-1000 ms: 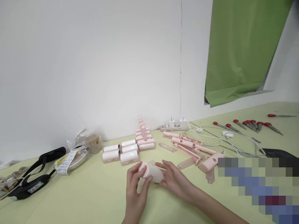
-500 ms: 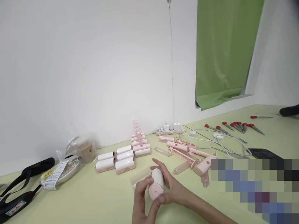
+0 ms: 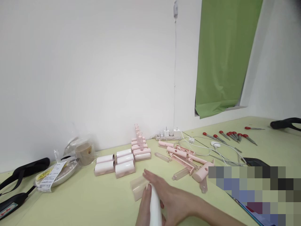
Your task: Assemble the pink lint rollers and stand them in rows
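A white lint roller (image 3: 155, 207) stands nearly upright between my two hands at the bottom centre. My left hand (image 3: 144, 208) is wrapped along its left side. On the right, my right hand (image 3: 170, 197) presses its palm and fingers against the same roller. The lower end of the roller is out of frame. Just beyond my fingertips lies a clear plastic cover (image 3: 136, 188), flat on the table. White rolls in pink shells (image 3: 125, 169) sit in rows ahead to the left. Several pink roller handles (image 3: 177, 152) and clear tubes (image 3: 180, 173) are heaped ahead to the right.
Red-handled tools (image 3: 232, 135) lie at the back right, near tangled white cables (image 3: 219, 152) and a power strip (image 3: 168, 137). Black straps (image 3: 33, 168), a bagged plate (image 3: 61, 175) and a bagged cup (image 3: 84, 153) occupy the left. The table (image 3: 77, 204) meets a white wall.
The roller has come lower and been turned, so its pink end cap no longer shows. My fingers now lie along its sides. The view has shifted slightly.
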Demonstrator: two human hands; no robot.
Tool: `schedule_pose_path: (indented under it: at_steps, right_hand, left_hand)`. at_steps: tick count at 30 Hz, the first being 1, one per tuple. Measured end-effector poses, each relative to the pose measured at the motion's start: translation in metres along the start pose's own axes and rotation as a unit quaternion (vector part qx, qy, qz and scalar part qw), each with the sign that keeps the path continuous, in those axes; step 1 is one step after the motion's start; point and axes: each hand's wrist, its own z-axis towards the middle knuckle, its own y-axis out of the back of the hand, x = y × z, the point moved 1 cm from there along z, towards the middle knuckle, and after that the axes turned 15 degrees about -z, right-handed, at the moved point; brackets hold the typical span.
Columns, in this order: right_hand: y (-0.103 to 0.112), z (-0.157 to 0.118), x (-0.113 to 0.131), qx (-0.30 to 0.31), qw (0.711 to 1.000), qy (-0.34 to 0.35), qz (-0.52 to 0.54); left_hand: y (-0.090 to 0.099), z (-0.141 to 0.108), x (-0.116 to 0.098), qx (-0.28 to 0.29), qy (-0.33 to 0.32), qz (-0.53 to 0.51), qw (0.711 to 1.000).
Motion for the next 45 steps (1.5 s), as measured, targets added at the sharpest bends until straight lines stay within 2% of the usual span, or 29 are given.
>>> schedule_pose_path:
  at_steps: [3, 4, 5, 7, 11, 14, 16, 20, 22, 23, 24, 26, 28, 30, 33, 38, 40, 45]
  right_hand:
    - [0.033, 0.002, -0.029, -0.083, 0.984, -0.12, -0.097]
    - [0.044, 0.004, -0.043, -0.105, 0.965, -0.174, -0.169]
    - [0.054, 0.005, -0.057, -0.097, 0.933, -0.234, -0.256]
    - [0.064, 0.006, -0.086, -0.083, 0.9, -0.291, -0.312]
    - [0.05, 0.002, -0.121, -0.077, 0.872, -0.334, -0.35]
    - [0.039, -0.004, -0.13, -0.088, 0.868, -0.35, -0.341]
    - [0.042, -0.007, -0.131, -0.101, 0.865, -0.369, -0.325]
    - [0.055, -0.008, -0.117, -0.139, 0.866, -0.387, -0.285]
    - [0.051, -0.008, -0.097, -0.146, 0.879, -0.37, -0.264]
    - [0.046, -0.008, -0.082, -0.146, 0.894, -0.355, -0.229]
    - [0.038, -0.008, -0.066, -0.14, 0.913, -0.337, -0.181]
    - [0.017, -0.008, -0.03, -0.122, 0.951, -0.283, 0.032]
    - [-0.003, -0.006, 0.004, -0.093, 0.945, -0.232, 0.21]
    - [-0.018, -0.002, 0.028, -0.107, 0.929, -0.213, 0.284]
    - [-0.028, 0.003, 0.04, -0.148, 0.932, -0.238, 0.23]
    - [-0.031, 0.004, 0.041, -0.158, 0.946, -0.262, 0.108]
    - [-0.031, 0.003, 0.043, -0.165, 0.944, -0.275, 0.083]
    - [-0.024, -0.001, 0.035, -0.16, 0.951, -0.252, 0.081]
  left_hand:
    - [0.001, -0.001, -0.007, -0.015, 0.062, -0.001, 0.998]
    - [0.0, -0.003, -0.011, -0.015, 0.057, -0.028, 0.998]
    - [-0.001, -0.004, -0.016, -0.012, 0.036, -0.067, 0.997]
    - [-0.003, -0.008, -0.023, -0.014, -0.011, -0.133, 0.991]
    - [-0.006, -0.012, -0.028, -0.024, -0.049, -0.154, 0.987]
    - [-0.005, -0.013, -0.026, -0.023, -0.063, -0.14, 0.988]
    - [-0.004, -0.013, -0.024, -0.043, -0.095, -0.114, 0.988]
    - [-0.005, -0.013, -0.025, -0.074, -0.206, -0.037, 0.975]
    - [-0.005, -0.013, -0.026, -0.067, -0.231, -0.029, 0.97]
    - [-0.005, -0.013, -0.026, -0.066, -0.235, -0.034, 0.969]
    - [-0.005, -0.013, -0.025, -0.067, -0.237, -0.042, 0.968]
    - [-0.004, -0.013, -0.023, -0.072, -0.238, -0.061, 0.967]
    - [-0.003, -0.012, -0.02, -0.072, -0.234, -0.078, 0.966]
    - [-0.003, -0.013, -0.015, -0.063, -0.224, -0.084, 0.969]
    - [-0.005, -0.015, -0.011, -0.05, -0.209, -0.077, 0.974]
    - [-0.008, -0.019, -0.01, -0.047, -0.235, -0.039, 0.97]
    - [-0.011, -0.022, -0.012, -0.04, -0.218, 0.005, 0.975]
    - [-0.01, -0.027, -0.026, 0.053, -0.172, 0.139, 0.974]
